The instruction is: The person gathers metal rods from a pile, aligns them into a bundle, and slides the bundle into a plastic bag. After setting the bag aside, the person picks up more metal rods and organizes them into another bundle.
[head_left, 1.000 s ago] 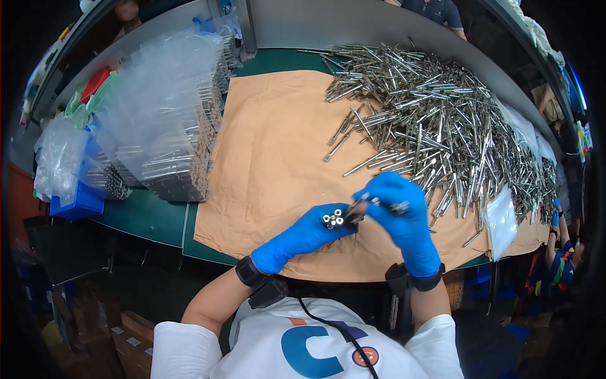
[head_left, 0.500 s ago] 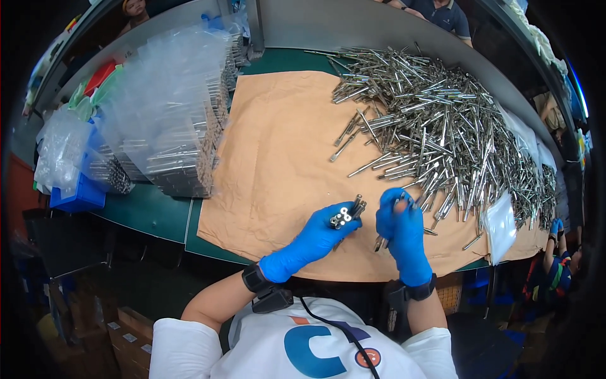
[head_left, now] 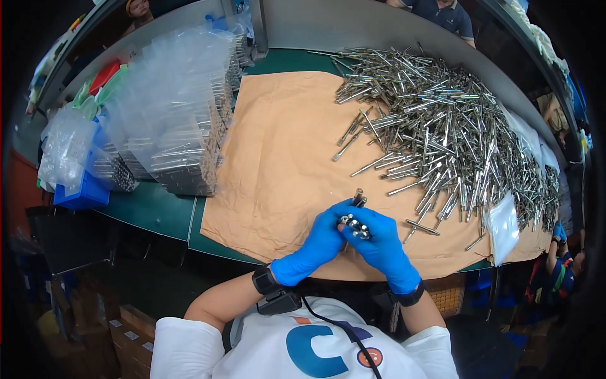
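Observation:
Both my hands wear blue gloves and meet above the near edge of the brown paper. My left hand (head_left: 322, 239) is closed around slim shiny metal rods, some of which stick up past its fingers. My right hand (head_left: 380, 243) presses against it, closed on a bundle of metal rods (head_left: 357, 227) with the ends showing between the hands. Which rods each hand grips is partly hidden by the fingers. To the right and farther off lies a large loose heap of similar metal rods (head_left: 435, 126), some with flattened tips.
Brown paper (head_left: 271, 139) covers much of the green table (head_left: 148, 211). At the left stand stacked rods in clear plastic bags (head_left: 177, 126), beside a blue bin (head_left: 82, 192). A white plastic bag (head_left: 503, 227) lies at the right edge. Other people are beyond the grey partition (head_left: 334, 31) and far right.
My right hand has moved left from beside the heap and come against my left hand. The rods it carries are now alongside those in my left hand.

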The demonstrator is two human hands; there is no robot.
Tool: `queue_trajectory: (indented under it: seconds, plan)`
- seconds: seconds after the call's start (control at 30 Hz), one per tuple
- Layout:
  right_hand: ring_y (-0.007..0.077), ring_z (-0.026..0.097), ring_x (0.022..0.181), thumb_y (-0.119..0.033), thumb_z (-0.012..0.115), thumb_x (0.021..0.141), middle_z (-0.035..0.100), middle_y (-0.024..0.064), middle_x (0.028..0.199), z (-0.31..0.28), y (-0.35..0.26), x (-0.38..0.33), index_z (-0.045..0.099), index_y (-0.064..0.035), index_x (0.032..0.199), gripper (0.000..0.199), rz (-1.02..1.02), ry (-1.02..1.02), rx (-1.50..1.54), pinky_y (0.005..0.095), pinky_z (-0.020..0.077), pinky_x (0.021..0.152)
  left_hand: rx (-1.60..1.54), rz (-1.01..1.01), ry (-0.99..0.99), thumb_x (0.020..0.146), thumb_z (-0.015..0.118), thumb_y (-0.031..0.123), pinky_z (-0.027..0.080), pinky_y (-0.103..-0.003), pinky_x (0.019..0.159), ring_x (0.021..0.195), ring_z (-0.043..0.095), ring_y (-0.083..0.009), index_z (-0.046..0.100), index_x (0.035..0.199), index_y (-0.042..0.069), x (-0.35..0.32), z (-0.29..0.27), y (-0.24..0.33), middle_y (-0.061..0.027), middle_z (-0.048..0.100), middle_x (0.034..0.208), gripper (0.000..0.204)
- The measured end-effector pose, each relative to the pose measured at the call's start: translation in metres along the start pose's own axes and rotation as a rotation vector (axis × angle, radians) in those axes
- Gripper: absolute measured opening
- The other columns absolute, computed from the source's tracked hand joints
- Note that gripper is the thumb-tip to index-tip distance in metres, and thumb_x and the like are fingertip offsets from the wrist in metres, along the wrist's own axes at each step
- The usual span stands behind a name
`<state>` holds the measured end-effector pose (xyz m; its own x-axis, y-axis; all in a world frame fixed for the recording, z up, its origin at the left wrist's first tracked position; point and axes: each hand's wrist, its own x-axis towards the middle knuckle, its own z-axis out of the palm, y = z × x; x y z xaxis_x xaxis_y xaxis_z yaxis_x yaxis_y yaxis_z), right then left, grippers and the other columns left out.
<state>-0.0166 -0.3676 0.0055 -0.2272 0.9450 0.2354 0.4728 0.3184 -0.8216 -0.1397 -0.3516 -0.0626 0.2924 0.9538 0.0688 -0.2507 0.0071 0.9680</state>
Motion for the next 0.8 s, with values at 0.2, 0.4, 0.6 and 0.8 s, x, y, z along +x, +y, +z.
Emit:
queue_trajectory:
  seconds: [0.2, 0.4, 0.6, 0.8]
  plan:
    - [0.0205, 0.06, 0.064, -0.01, 0.064, 0.077, 0.061, 0.0124, 0.079, -0.004, -0.003, 0.007, 0.058, -0.003, 0.096, 0.021, -0.047, -0.033, -0.019, 0.0269, 0.0465, 0.055, 0.043, -0.082, 0.007, 0.083, 0.049, 0.001, 0.046, -0.03, 0.077, 0.09, 0.057, -0.018, 0.048, 0.117, 0.001, 0.002, -0.003, -0.002, -0.0136, 0.059, 0.101, 0.034]
    - [0.0116, 0.054, 0.057, -0.008, 0.061, 0.08, 0.058, 0.0103, 0.071, -0.024, -0.01, 0.021, 0.06, -0.002, 0.095, 0.016, 0.076, 0.319, 0.152, 0.0231, 0.0429, 0.052, 0.119, -0.187, 0.069, 0.084, 0.054, 0.012, 0.046, -0.028, 0.063, 0.073, 0.058, -0.0173, 0.051, 0.106, 0.0, 0.012, -0.001, 0.013, -0.01, 0.059, 0.088, 0.025]
    - [0.0158, 0.057, 0.056, -0.002, 0.062, 0.073, 0.059, 0.0077, 0.071, -0.034, -0.005, 0.03, 0.06, -0.0054, 0.1, 0.027, -0.256, 0.362, -0.193, 0.0252, 0.0434, 0.048, -0.639, -0.459, -0.081, 0.084, 0.056, 0.022, 0.041, -0.025, 0.052, 0.058, 0.051, -0.0152, 0.054, 0.098, 0.003, 0.021, -0.028, 0.021, -0.0044, 0.055, 0.077, 0.023]
    - [0.0211, 0.059, 0.058, -0.006, 0.067, 0.066, 0.06, 0.0069, 0.074, -0.006, -0.007, 0.012, 0.058, -0.0083, 0.105, 0.04, -0.556, -0.225, -0.529, 0.0284, 0.044, 0.045, -1.033, -0.657, -0.066, 0.084, 0.057, 0.025, 0.049, -0.028, 0.064, 0.067, 0.057, -0.0182, 0.055, 0.095, 0.003, 0.005, -0.027, 0.019, -0.0066, 0.057, 0.079, 0.024]
